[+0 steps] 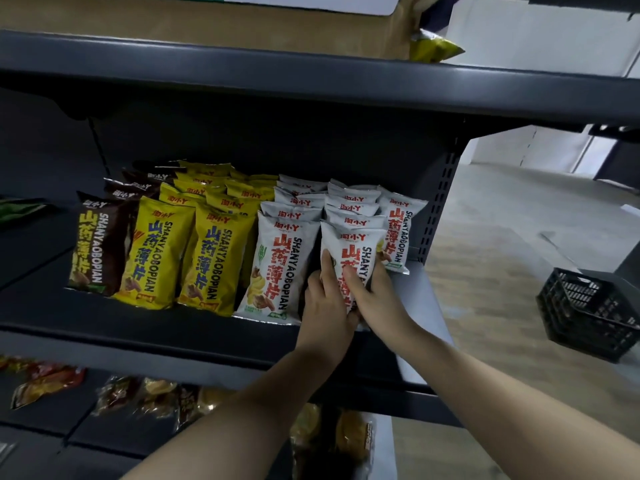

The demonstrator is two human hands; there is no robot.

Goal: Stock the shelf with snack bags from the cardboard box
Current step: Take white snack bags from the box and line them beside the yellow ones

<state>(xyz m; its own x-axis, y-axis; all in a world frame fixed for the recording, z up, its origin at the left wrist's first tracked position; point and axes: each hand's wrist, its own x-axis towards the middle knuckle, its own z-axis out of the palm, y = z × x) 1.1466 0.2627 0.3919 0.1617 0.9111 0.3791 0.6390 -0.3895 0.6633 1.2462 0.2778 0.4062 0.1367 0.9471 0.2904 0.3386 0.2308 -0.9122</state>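
Note:
A dark metal shelf (145,336) holds rows of upright snack bags: brown bags (95,247) at the left, yellow bags (156,251) in the middle, white bags (277,265) at the right. My left hand (325,306) and my right hand (377,292) both grip one white bag with red lettering (353,247) at the front of a right-hand white row, standing it upright near the shelf's front edge. More white bags stand behind and to the right of it. The cardboard box is not in view.
An upper shelf (311,88) overhangs the rows, with a yellow bag (433,46) on it. Lower shelves hold other wrapped snacks (138,396). A black plastic crate (588,313) sits on the floor at the right. A green bag (20,209) lies at the far left.

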